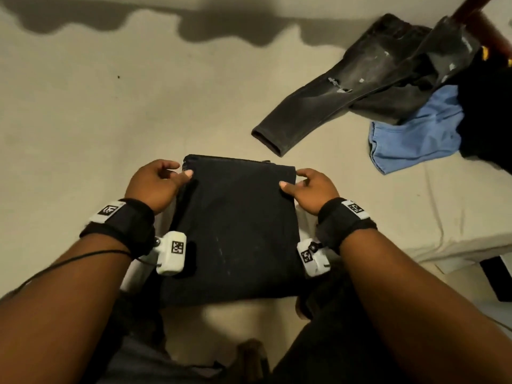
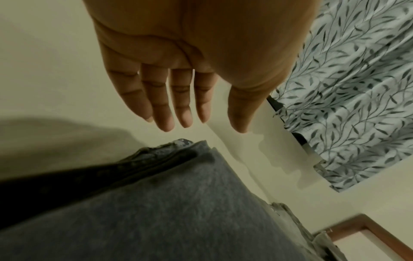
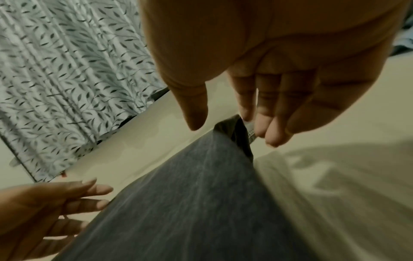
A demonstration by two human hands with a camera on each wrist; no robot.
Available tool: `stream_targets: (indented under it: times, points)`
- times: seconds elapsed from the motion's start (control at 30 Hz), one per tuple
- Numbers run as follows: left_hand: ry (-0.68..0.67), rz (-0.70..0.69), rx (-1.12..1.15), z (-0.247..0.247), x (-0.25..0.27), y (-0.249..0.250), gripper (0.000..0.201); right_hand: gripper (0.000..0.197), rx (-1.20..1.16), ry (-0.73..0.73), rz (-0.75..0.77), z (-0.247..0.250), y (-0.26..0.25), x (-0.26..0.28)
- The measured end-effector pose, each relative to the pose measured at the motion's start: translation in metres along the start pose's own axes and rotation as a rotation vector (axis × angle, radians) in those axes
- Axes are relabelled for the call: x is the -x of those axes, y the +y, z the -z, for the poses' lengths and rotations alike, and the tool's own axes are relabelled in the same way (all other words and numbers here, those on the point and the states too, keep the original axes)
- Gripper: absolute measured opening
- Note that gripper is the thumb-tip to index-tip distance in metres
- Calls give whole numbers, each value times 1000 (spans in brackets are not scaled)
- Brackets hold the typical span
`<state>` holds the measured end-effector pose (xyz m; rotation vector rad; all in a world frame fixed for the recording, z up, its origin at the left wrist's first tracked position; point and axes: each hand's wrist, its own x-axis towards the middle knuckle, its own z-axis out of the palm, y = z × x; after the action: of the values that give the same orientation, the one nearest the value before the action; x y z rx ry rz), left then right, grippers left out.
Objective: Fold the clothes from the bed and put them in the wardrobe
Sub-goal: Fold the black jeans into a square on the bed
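A dark folded garment (image 1: 238, 225) lies flat on the cream bed sheet (image 1: 110, 120) right in front of me. My left hand (image 1: 177, 173) is at its far left corner, thumb touching the edge, fingers relaxed. My right hand (image 1: 297, 181) is at the far right corner with the thumb resting on the cloth. In the left wrist view the left hand (image 2: 221, 123) hovers with straight fingers over the garment (image 2: 178, 211), holding nothing. The right wrist view shows the right hand (image 3: 223, 121) likewise extended above the garment (image 3: 190, 203), fingertips near its corner.
Unfolded dark grey ripped jeans (image 1: 346, 87) lie at the far right, over a blue garment (image 1: 415, 137) and beside a black one (image 1: 487, 112). A wooden post (image 1: 476, 20) stands at the top right. The bed's edge (image 1: 457, 248) runs along the right. A leaf-print curtain (image 2: 357, 88) hangs beyond the bed.
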<state>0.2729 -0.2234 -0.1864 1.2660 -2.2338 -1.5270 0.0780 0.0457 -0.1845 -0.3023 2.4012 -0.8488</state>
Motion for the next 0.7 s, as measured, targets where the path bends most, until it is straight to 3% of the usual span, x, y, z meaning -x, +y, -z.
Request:
stream_targets:
  times: [0.07, 0.27, 0.37, 0.43, 0.57, 0.7]
  points:
    - [-36, 36, -11, -12, -13, 1, 33, 67, -77, 21, 6, -7, -4, -14]
    - [7, 45, -192, -36, -41, 2, 30, 13, -104, 152, 68, -12, -10, -39]
    - [134, 13, -204, -22, -49, 4, 28, 20, -270, 201, 221, -16, -18, -45]
    - [198, 3, -137, -16, -52, 0, 26, 14, -310, 230, 227, -23, -17, -50]
    - [29, 58, -203, -21, -48, -19, 27, 18, -240, 139, 78, -42, -10, -59]
    - [57, 25, -114, -20, -48, -15, 23, 30, -142, 225, 137, -42, -18, -63]
